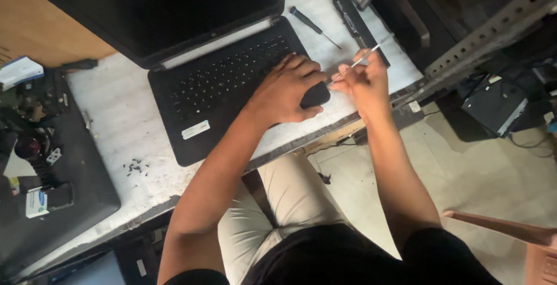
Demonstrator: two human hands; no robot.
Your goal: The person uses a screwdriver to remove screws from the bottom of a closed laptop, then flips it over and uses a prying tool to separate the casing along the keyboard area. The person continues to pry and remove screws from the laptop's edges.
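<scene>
1. My left hand presses flat, fingers spread, on the open black laptop, at its front right corner by the keyboard.
2. My right hand is closed in a pinch around a thin silver metal prying tool, its tip angled down at that same laptop corner.
3. The laptop sits on the white worktable, reaching its front edge.
4. A black-handled screwdriver lies loose behind my hands, near the table's back right corner.
5. A cluster of small dark screws rests near the front edge, left of the laptop.
</scene>
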